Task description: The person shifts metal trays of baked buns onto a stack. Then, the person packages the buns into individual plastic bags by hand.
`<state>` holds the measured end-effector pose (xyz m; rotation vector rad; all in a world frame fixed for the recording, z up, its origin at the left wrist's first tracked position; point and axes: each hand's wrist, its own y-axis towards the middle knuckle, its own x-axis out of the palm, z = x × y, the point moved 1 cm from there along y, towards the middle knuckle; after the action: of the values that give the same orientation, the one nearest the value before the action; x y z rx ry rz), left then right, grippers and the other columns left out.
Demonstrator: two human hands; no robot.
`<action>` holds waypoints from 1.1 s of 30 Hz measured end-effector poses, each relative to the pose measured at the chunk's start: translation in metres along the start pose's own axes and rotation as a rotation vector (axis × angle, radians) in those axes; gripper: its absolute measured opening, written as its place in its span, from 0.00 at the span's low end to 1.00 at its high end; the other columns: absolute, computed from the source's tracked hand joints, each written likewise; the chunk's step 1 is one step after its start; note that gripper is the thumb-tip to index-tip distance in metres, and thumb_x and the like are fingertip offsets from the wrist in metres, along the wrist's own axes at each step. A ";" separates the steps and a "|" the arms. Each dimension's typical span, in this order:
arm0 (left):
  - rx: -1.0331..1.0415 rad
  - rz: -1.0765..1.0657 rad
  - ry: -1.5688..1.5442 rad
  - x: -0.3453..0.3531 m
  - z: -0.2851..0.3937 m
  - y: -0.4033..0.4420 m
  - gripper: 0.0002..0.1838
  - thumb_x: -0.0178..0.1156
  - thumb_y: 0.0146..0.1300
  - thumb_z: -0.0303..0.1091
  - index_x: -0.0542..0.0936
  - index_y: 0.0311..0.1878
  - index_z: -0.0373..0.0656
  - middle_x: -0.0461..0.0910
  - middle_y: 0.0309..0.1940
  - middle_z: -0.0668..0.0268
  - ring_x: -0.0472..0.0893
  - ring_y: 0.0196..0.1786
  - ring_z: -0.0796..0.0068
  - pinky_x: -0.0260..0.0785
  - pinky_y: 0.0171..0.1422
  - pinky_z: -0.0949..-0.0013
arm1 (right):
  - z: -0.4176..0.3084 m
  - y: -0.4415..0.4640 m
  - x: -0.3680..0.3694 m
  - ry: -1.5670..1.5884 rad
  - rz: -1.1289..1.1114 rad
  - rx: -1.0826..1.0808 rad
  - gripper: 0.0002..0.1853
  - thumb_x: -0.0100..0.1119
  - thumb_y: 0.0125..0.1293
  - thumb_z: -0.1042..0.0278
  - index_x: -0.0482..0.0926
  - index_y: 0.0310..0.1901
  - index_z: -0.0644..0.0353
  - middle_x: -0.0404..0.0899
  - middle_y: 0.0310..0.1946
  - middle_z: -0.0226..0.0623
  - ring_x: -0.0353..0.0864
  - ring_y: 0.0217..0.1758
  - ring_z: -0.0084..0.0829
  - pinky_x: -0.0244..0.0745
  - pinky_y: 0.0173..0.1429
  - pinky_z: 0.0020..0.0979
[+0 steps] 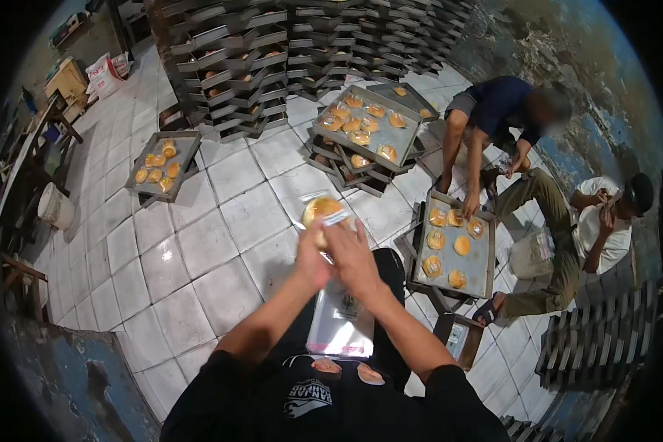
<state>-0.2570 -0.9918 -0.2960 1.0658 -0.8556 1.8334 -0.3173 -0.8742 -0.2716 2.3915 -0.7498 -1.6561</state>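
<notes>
A round golden bun (320, 211), partly inside a clear plastic bag, is held up in front of me over the tiled floor. My left hand (313, 256) grips it from the left and below, its fingers largely hidden behind the bun. On the other side, my right hand (352, 254) is closed on the plastic wrapping at the bun's near edge, fingers pointing forward. Across my lap lies a stack of flat clear plastic bags (340, 324), below both wrists.
Metal trays of buns stand at the left (162, 169), ahead (401, 136) and right (479, 269). Tall stacks of trays (228, 66) line the back. Two people sit at the right, one reaching into the right tray. A white bucket (56, 206) stands far left.
</notes>
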 end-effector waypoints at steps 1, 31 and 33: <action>0.097 0.097 0.107 0.009 -0.025 0.006 0.28 0.46 0.72 0.54 0.68 0.66 0.45 0.75 0.58 0.60 0.75 0.60 0.64 0.66 0.68 0.59 | 0.010 0.012 -0.003 -0.019 -0.040 0.030 0.29 0.63 0.56 0.73 0.69 0.61 0.59 0.73 0.59 0.40 0.69 0.68 0.41 0.46 0.75 0.58; 0.409 0.018 0.866 -0.039 0.001 0.007 0.20 0.51 0.75 0.43 0.82 0.44 0.34 0.83 0.39 0.63 0.79 0.42 0.79 0.71 0.51 0.75 | 0.033 0.003 -0.015 0.277 0.257 0.251 0.11 0.59 0.67 0.65 0.79 0.35 0.66 0.78 0.28 0.46 0.79 0.29 0.43 0.73 0.35 0.37; 0.515 0.044 0.876 -0.032 0.001 0.009 0.15 0.54 0.73 0.37 0.81 0.36 0.35 0.80 0.31 0.67 0.75 0.33 0.83 0.68 0.41 0.77 | 0.016 0.013 -0.030 0.248 0.282 0.208 0.10 0.60 0.66 0.66 0.78 0.32 0.65 0.77 0.26 0.46 0.78 0.29 0.45 0.72 0.35 0.38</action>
<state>-0.2557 -1.0064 -0.3256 0.4064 0.1212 2.3131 -0.3441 -0.8685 -0.2482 2.4222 -1.1955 -1.2003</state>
